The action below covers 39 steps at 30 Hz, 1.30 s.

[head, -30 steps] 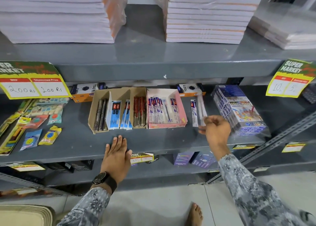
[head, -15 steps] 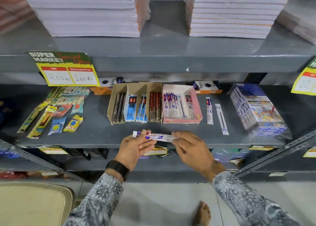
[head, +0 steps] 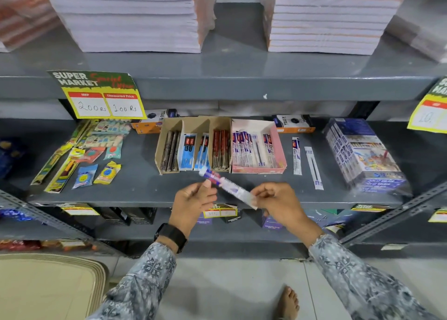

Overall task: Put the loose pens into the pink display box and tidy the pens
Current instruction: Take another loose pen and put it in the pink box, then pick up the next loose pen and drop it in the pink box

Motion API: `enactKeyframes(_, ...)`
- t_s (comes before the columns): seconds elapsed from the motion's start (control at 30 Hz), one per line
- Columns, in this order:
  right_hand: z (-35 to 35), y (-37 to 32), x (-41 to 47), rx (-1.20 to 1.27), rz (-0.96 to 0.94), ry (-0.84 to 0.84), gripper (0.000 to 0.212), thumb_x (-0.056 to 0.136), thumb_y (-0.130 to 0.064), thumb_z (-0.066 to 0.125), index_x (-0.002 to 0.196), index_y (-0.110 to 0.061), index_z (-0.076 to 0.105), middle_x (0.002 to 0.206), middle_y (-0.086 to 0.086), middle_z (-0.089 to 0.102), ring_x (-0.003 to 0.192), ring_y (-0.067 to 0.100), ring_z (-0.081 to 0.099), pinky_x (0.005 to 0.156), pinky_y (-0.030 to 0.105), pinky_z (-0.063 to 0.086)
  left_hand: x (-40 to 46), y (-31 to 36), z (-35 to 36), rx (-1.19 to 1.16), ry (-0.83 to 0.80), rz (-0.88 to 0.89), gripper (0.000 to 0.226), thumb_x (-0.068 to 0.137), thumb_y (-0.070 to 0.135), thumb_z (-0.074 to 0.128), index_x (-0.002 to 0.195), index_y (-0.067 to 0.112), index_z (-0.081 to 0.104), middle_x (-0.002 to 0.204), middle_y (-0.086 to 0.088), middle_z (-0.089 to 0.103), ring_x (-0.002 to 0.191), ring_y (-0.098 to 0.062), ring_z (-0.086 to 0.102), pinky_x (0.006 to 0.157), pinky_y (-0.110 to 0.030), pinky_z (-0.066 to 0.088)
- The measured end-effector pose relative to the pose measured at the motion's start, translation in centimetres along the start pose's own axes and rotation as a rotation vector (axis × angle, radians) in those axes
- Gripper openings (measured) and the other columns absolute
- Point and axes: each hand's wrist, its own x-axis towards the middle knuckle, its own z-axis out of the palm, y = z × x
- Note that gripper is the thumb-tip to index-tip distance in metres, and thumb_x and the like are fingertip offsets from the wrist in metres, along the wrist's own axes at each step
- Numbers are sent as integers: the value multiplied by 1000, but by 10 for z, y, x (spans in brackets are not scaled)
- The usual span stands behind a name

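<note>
The pink display box [head: 280, 148] stands on the grey shelf [head: 145, 186], holding several packaged pens in white-and-blue wrappers. Two loose packaged pens lie on the shelf right of it: one [head: 296, 155] close to the box, another [head: 314, 167] further right. In front of the shelf both hands hold one packaged pen [head: 228, 186], tilted with its far end up left. My left hand [head: 193, 202] pinches its upper left part; my right hand [head: 278, 202] grips its lower right end.
A brown cardboard divider box [head: 196, 126] with dark, blue and red pens sits left of the pink box. A blue wrapped pack [head: 362, 155] stands at the right, loose stationery packets [head: 84, 155] at the left. Paper stacks [head: 130, 17] fill the upper shelf.
My right hand took one loose pen from beside the pink box and brought it forward. My left hand left the shelf edge and joined it. The pen has since tilted from level to diagonal.
</note>
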Motion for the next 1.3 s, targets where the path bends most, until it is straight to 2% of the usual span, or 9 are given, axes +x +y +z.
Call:
enactKeyframes(0.13, -11, -14, 12, 307, 61, 290, 14, 83, 8, 75, 86, -6, 74, 81, 13, 76, 55, 18, 67, 55, 31, 60, 16, -20, -15, 851, 89, 313, 50, 103, 41, 41, 146, 15, 46, 154, -8, 45, 147, -21, 33, 123, -43, 20)
enactKeyframes(0.2, -17, -22, 28, 349, 86, 377, 10, 83, 4, 77, 81, -6, 75, 77, 13, 76, 52, 18, 67, 58, 33, 61, 21, -31, -22, 1098, -30, 236, 65, 103, 49, 22, 156, 12, 22, 166, -8, 15, 154, -22, 1, 123, -45, -1)
enactKeyframes(0.3, -20, -35, 58, 233, 127, 530, 8, 81, -9, 78, 74, -9, 76, 60, 9, 73, 43, 16, 67, 60, 32, 62, 21, -50, -26, 1382, -87, 215, 85, 88, 59, -5, 157, 11, 5, 168, -7, -1, 154, -20, -10, 124, -43, -7)
enactKeyframes(0.53, -15, -48, 77, -151, 129, 330, 20, 84, -26, 80, 71, -12, 76, 55, 4, 72, 42, 14, 67, 56, 29, 61, 22, -53, -26, 1397, -63, 217, 79, 92, 56, -2, 157, 11, 7, 168, -5, -2, 154, -19, -8, 123, -40, -8)
enactKeyframes(0.7, -40, -30, 58, -280, 1, 507, 25, 89, -9, 62, 91, -20, 84, 93, 0, 81, 74, 16, 69, 73, 21, 51, 23, -57, -24, 1381, -22, 258, 90, 82, 56, -12, 157, 11, 10, 168, -6, 3, 154, -21, -5, 124, -42, -6)
enactKeyframes(0.83, -74, 2, 52, -351, 165, 720, 24, 87, -20, 63, 104, -22, 79, 108, 17, 75, 98, 40, 69, 85, 41, 55, 25, -62, -22, 1389, 7, 269, 87, 85, 54, -10, 157, 11, 13, 167, -7, 7, 154, -22, -1, 125, -44, -2)
enactKeyframes(0.97, -100, 37, 52, -640, 316, 615, 42, 87, -40, 68, 115, -8, 69, 128, 22, 60, 118, 44, 58, 100, 52, 46, 26, -66, -24, 1367, 40, 309, 82, 89, 52, -2, 156, 9, 19, 166, -9, 14, 154, -23, 4, 125, -47, 3)
enactKeyframes(1.1, -108, 44, 52, -651, 290, 640, 33, 88, -34, 68, 99, -3, 71, 102, 21, 74, 101, 39, 69, 104, 48, 45, 27, -67, -23, 1366, 40, 308, 81, 90, 53, 0, 156, 9, 19, 166, -8, 13, 154, -22, 4, 125, -46, 2)
enactKeyframes(1.3, -103, 22, 44, -650, 402, 566, 35, 87, -22, 61, 114, 0, 69, 113, 21, 72, 110, 40, 67, 95, 44, 48, 27, -67, -25, 1380, 39, 305, 78, 92, 52, 2, 156, 9, 18, 166, -7, 12, 154, -21, 3, 125, -46, 3)
